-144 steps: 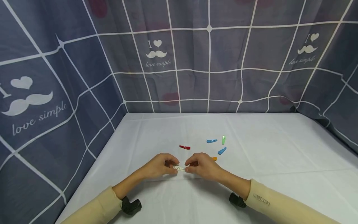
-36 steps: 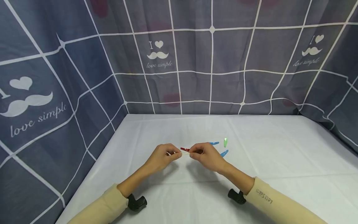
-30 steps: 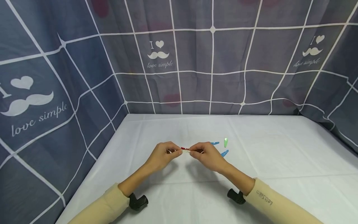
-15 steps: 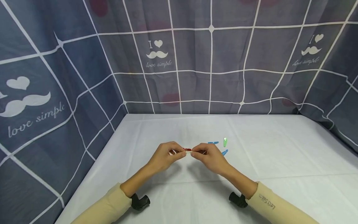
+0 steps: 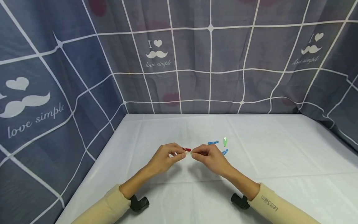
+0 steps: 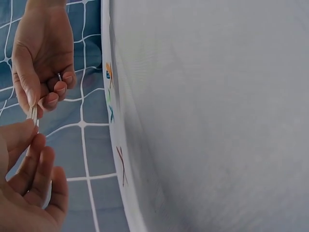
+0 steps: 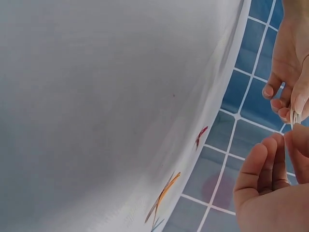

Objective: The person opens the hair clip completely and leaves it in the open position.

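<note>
A checked curtain (image 5: 193,87) is hanging behind the desk (image 5: 279,149), above which left hand (image 5: 164,159) and right hand (image 5: 211,159) are pinching a pale clip (image 7: 295,118). Beyond, a red clip (image 5: 186,149), far blue clip (image 5: 213,142) and green clip (image 5: 225,142) are lying; the right hand is partly hiding a near blue clip (image 5: 225,152).

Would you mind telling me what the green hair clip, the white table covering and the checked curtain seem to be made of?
Green hair clip: glossy, perhaps painted metal or plastic; a pale glint shows, but too small to settle.
White table covering: probably matte cloth, given its fold creases.
Checked curtain: likely thin matte fabric, since soft ripples bend its printed lines.
</note>
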A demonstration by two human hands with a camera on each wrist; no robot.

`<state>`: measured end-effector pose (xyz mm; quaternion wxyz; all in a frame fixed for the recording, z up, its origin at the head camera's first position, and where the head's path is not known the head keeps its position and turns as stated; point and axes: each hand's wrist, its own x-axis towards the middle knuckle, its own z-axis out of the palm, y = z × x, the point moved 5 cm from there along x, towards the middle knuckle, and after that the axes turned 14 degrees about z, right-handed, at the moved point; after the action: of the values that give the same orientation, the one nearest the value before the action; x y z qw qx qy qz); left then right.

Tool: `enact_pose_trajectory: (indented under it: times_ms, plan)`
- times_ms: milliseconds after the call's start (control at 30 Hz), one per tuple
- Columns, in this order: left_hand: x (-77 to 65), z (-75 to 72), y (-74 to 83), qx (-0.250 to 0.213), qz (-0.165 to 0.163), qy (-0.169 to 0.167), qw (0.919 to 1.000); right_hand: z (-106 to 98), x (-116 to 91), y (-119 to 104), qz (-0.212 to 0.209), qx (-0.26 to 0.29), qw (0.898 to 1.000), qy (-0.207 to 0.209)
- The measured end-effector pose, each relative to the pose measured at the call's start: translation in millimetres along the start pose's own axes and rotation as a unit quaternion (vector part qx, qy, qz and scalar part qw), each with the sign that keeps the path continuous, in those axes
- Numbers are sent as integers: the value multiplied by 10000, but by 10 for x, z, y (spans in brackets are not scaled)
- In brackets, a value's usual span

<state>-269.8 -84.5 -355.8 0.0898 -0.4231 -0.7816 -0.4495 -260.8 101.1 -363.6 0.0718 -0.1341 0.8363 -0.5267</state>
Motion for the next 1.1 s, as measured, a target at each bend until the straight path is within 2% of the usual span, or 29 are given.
enact_pose_trajectory:
  times_ms: [667,1100]
  plan:
    - [-37,25,-1,-153,56,-399,9991,52,-24,-14,-251,-247,9991,-237]
    - [-54,31,-5,-135,313,-416,9986,65,-17,-9,-314,-388,9984,-261]
